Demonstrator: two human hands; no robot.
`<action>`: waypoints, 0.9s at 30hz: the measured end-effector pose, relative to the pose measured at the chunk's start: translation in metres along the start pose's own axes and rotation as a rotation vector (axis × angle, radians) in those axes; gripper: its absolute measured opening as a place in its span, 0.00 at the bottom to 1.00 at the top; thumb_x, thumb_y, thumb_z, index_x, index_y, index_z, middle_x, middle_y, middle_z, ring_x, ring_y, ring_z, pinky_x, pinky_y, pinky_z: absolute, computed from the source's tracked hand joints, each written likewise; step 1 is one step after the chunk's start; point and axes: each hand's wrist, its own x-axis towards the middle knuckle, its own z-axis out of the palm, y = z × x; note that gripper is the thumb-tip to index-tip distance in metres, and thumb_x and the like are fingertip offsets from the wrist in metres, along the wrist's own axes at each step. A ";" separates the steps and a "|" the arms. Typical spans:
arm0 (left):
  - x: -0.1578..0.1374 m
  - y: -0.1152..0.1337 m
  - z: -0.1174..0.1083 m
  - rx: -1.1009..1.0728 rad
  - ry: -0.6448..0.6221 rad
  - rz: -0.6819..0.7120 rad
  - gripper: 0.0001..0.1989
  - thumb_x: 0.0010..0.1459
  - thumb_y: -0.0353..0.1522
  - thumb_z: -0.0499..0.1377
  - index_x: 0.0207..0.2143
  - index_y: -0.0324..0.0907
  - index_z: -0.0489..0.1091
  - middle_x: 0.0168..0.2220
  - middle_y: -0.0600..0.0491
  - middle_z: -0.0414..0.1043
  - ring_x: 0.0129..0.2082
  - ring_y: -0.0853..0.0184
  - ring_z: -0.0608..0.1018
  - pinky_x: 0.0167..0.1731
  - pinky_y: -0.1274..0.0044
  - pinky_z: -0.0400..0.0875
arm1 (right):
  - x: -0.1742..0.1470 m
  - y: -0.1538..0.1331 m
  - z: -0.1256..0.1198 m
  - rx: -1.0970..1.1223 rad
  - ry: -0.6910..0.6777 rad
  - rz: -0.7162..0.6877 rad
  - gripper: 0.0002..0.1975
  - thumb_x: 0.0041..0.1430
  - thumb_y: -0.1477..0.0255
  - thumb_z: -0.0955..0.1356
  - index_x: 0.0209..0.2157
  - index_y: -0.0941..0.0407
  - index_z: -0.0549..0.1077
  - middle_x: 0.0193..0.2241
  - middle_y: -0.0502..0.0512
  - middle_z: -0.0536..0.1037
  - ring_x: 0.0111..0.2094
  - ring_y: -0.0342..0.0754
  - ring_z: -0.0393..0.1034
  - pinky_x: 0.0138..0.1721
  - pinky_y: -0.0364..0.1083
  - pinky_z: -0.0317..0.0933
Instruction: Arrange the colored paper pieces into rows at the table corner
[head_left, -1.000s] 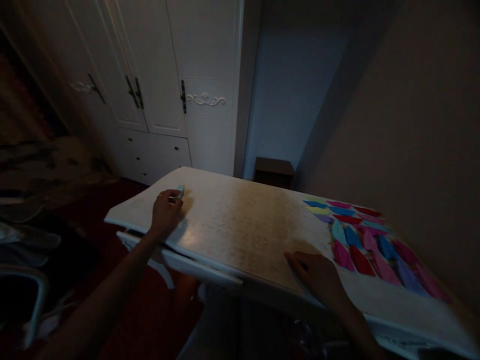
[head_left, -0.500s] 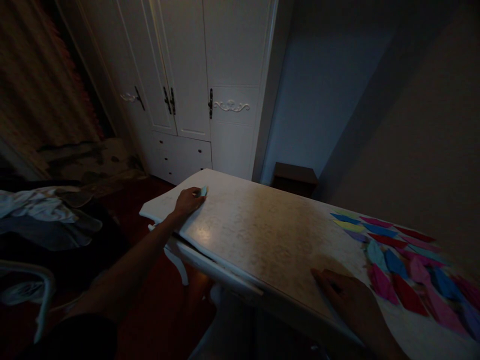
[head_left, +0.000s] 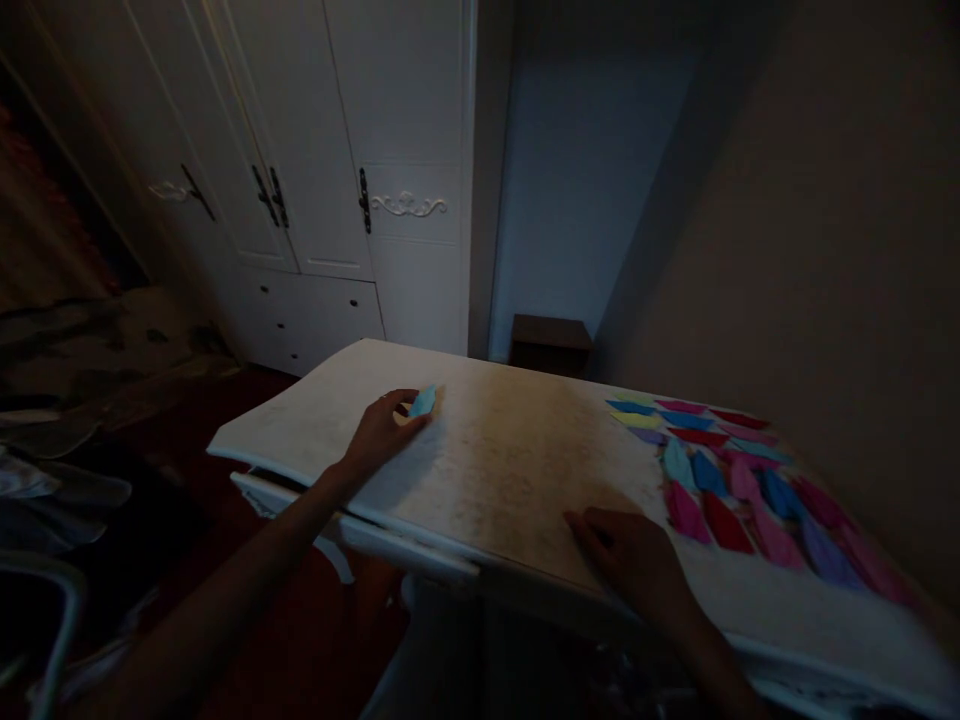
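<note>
The left hand (head_left: 380, 432) lies low on the worktop (head_left: 510, 460), its fingers drawn together on a small light-blue folded paper piece (head_left: 423, 402) that pokes out just past the fingertips; in this dim light it looks like a pinch against the surface, though I cannot tell for sure. The piece seems thin and nearly weightless, easily creased, likely to slide on the smooth top, so the pointed end or a folded edge is the place to take it, lightly. Well off to that hand's right, the right hand (head_left: 637, 560) rests flat at the near edge, fingers loosely spread and holding nothing. Just beyond it, further right, rows of coloured paper pieces (head_left: 720, 470) lie flat. Behind the worktop stand a white wardrobe (head_left: 337, 170) and a dark stool (head_left: 550, 342).
</note>
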 end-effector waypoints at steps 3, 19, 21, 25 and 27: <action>-0.004 0.033 0.027 -0.035 -0.074 0.091 0.20 0.53 0.42 0.62 0.45 0.42 0.72 0.42 0.49 0.76 0.35 0.64 0.77 0.30 0.75 0.71 | 0.000 -0.001 0.001 -0.009 0.008 -0.005 0.25 0.67 0.59 0.57 0.20 0.55 0.71 0.20 0.52 0.76 0.23 0.45 0.70 0.26 0.43 0.49; 0.009 0.182 0.173 0.028 -0.472 0.470 0.17 0.56 0.42 0.62 0.43 0.41 0.74 0.42 0.49 0.76 0.38 0.63 0.77 0.40 0.73 0.70 | 0.003 -0.005 0.000 0.016 0.043 -0.078 0.14 0.61 0.69 0.66 0.24 0.56 0.77 0.22 0.51 0.79 0.23 0.43 0.68 0.25 0.45 0.44; 0.010 0.192 0.182 0.102 -0.531 0.504 0.18 0.57 0.43 0.61 0.44 0.41 0.74 0.43 0.48 0.75 0.40 0.61 0.77 0.40 0.73 0.70 | 0.004 -0.003 0.001 0.021 0.051 -0.087 0.12 0.59 0.70 0.67 0.24 0.57 0.78 0.22 0.51 0.80 0.22 0.43 0.68 0.25 0.45 0.44; 0.009 0.203 0.189 0.239 -0.612 0.595 0.18 0.57 0.44 0.60 0.44 0.41 0.74 0.43 0.45 0.75 0.45 0.57 0.75 0.40 0.71 0.70 | 0.005 -0.003 0.002 0.043 0.078 -0.073 0.12 0.58 0.70 0.67 0.23 0.57 0.78 0.22 0.52 0.80 0.21 0.42 0.68 0.24 0.45 0.43; 0.008 0.204 0.189 0.260 -0.626 0.606 0.17 0.58 0.43 0.59 0.44 0.42 0.74 0.43 0.45 0.74 0.45 0.57 0.74 0.40 0.71 0.70 | 0.006 -0.004 0.001 0.062 0.083 -0.061 0.12 0.58 0.70 0.68 0.23 0.57 0.78 0.21 0.52 0.79 0.20 0.42 0.67 0.24 0.44 0.43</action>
